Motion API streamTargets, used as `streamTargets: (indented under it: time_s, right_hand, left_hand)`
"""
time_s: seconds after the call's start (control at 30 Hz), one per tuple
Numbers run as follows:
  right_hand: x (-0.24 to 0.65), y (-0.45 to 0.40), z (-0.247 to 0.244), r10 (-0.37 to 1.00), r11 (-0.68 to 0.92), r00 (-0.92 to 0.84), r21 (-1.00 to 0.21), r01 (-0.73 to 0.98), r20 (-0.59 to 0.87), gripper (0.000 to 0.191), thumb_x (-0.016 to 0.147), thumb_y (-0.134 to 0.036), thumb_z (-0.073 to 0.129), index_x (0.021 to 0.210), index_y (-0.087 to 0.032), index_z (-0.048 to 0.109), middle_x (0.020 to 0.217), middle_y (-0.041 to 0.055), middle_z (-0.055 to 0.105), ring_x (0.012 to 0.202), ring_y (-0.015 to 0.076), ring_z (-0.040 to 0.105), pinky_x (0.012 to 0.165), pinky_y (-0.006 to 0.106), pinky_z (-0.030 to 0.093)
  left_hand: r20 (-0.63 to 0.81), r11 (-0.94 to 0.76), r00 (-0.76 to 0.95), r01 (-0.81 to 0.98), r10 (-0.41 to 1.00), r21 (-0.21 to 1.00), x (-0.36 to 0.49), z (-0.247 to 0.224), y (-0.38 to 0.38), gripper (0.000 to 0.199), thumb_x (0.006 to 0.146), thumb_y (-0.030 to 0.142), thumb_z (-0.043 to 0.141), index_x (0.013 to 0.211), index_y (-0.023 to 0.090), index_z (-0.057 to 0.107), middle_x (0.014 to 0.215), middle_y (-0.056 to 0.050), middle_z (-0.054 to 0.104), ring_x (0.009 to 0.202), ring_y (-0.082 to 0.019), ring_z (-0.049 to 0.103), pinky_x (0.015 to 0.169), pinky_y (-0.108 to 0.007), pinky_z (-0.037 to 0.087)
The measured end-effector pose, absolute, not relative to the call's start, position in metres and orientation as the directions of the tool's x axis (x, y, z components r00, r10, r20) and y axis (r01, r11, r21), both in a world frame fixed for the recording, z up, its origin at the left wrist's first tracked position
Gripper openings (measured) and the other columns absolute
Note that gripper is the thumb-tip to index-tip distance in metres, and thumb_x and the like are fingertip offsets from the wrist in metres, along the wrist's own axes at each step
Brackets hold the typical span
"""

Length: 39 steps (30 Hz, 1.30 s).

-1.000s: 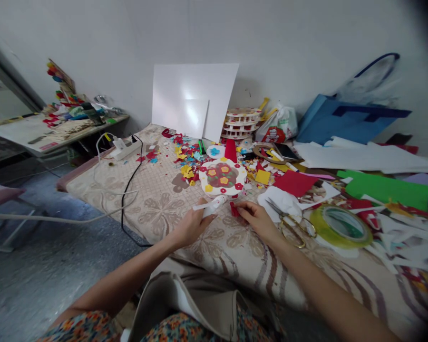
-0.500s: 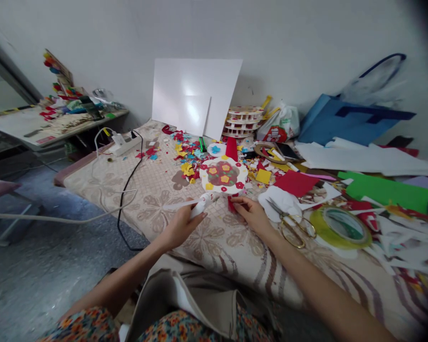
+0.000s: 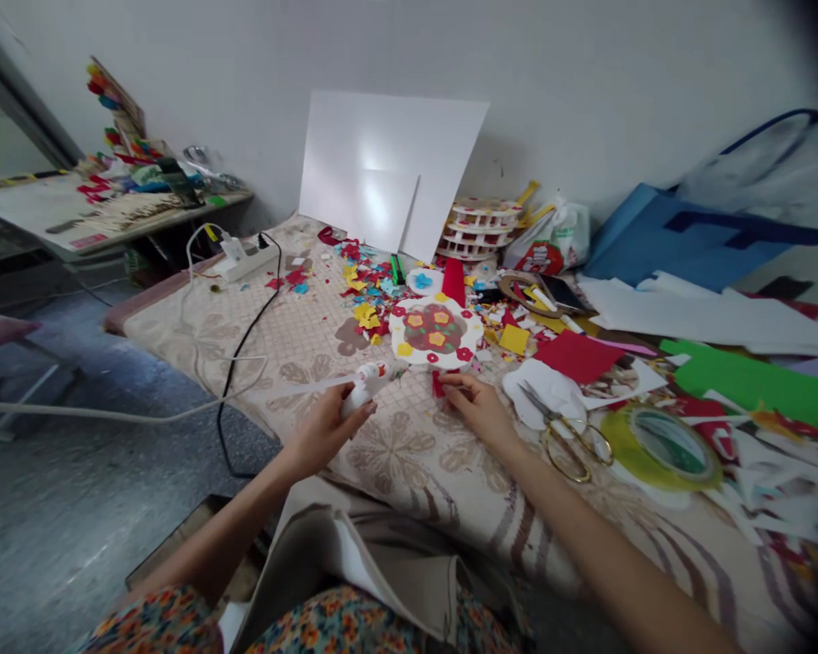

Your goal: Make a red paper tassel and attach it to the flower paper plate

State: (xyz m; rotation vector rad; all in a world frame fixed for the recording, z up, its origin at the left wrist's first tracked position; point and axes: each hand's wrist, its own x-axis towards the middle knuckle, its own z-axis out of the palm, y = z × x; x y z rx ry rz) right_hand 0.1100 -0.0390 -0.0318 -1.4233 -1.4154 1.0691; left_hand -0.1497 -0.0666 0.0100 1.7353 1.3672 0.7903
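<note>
My left hand (image 3: 327,429) is wrapped round the grip of a white hot glue gun (image 3: 363,389), its nozzle pointing right, short of the paper piece. A glue stick appears to trail from its back. My right hand (image 3: 478,411) is closed, with the fingertips on a small red strip (image 3: 439,385) at the near edge of a scalloped white piece (image 3: 404,351). That piece carries a brown middle with red and yellow flowers and green leaves. Gold-handled scissors (image 3: 573,445) lie right of my right hand, partly over a white cut-out (image 3: 542,386).
Yellow tape (image 3: 661,450), a red sheet (image 3: 579,363), a green sheet (image 3: 756,381) and scraps fill the right side. A white board (image 3: 382,163) leans on the wall beside a tiered white piece (image 3: 481,227). A black cord (image 3: 249,345) runs from the power strip (image 3: 245,263) over the table's left edge.
The glue gun and my left hand have moved slightly left, away from the scalloped piece. My right hand stays at the red strip. The camera view has shifted a little.
</note>
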Motion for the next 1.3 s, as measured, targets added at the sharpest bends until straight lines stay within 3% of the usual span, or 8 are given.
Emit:
streamTargets:
  time_s: [0.33,0.5,0.63,0.8,1.03,1.17,1.3]
  right_hand:
    - [0.108,-0.036,-0.035,0.999,-0.037,0.027,-0.943,0.33,-0.03,0.035,0.075,-0.038,0.058,0.102,-0.017,0.065,0.058,-0.0003,0.063,0.053,0.0164,0.059,0.055,0.028,0.044]
    - [0.108,-0.038,-0.037,1.0,-0.014,0.025,-0.929,0.37,-0.005,0.034,0.075,-0.038,0.058,0.1,-0.017,0.066,0.065,0.0008,0.062,0.051,0.0142,0.053,0.051,0.027,0.041]
    - [0.11,-0.042,-0.036,0.999,0.022,0.029,-0.917,0.399,0.036,0.033,0.081,-0.038,0.052,0.104,-0.018,0.065,0.074,0.004,0.066,0.057,0.0162,0.055,0.055,0.029,0.044]
    - [0.113,-0.045,-0.03,0.94,0.263,-0.006,-0.709,0.654,0.342,0.024,0.083,-0.024,0.047,0.097,-0.021,0.067,0.1,0.0087,0.068,0.085,0.0218,0.061,0.078,0.035,0.047]
    - [0.112,-0.043,-0.034,0.924,0.321,-0.097,-0.616,0.719,0.369,0.026,0.085,-0.017,0.045,0.101,-0.02,0.065,0.1,0.0085,0.067,0.088,0.0212,0.062,0.082,0.035,0.049]
    - [0.111,-0.044,-0.039,0.883,0.388,-0.158,-0.5,0.774,0.441,0.033,0.087,-0.015,0.042,0.113,-0.019,0.063,0.108,0.0107,0.063,0.098,0.023,0.06,0.086,0.039,0.05]
    - [0.11,-0.044,-0.042,0.89,0.379,-0.214,-0.393,0.838,0.402,0.039,0.089,-0.015,0.04,0.123,-0.019,0.059,0.106,0.0102,0.059,0.095,0.0218,0.061,0.083,0.037,0.052]
  left_hand:
    - [0.072,-0.121,0.132,0.411,0.989,0.903,-0.17,0.005,-0.058,0.034,0.084,0.045,0.056,0.098,0.015,0.047,0.068,0.003,0.052,0.054,-0.01,0.048,0.052,-0.023,0.04]
    - [0.085,-0.125,0.116,0.393,0.99,0.911,-0.173,0.006,-0.057,0.036,0.083,0.045,0.056,0.1,0.015,0.047,0.075,0.001,0.055,0.057,-0.01,0.049,0.052,-0.023,0.042]
    - [0.08,-0.124,0.125,0.397,0.989,0.909,-0.175,0.009,-0.055,0.035,0.084,0.047,0.055,0.099,0.015,0.048,0.069,0.003,0.05,0.054,-0.009,0.047,0.05,-0.023,0.04]
    - [0.081,-0.124,0.124,0.401,0.989,0.908,-0.176,0.008,-0.053,0.036,0.084,0.047,0.054,0.099,0.015,0.048,0.069,0.002,0.051,0.054,-0.009,0.046,0.05,-0.023,0.04]
    - [0.081,-0.123,0.121,0.4,0.989,0.908,-0.176,0.005,-0.051,0.037,0.085,0.048,0.053,0.1,0.015,0.047,0.072,0.002,0.051,0.055,-0.009,0.046,0.051,-0.024,0.039]
    - [0.096,-0.134,0.111,0.412,0.989,0.901,-0.181,0.001,-0.047,0.037,0.084,0.05,0.054,0.097,0.016,0.045,0.067,0.003,0.051,0.053,-0.01,0.046,0.05,-0.024,0.038]
    - [0.118,-0.148,0.102,0.367,0.988,0.918,-0.185,-0.004,-0.041,0.036,0.084,0.049,0.055,0.097,0.018,0.043,0.07,0.002,0.052,0.053,-0.01,0.046,0.049,-0.024,0.039]
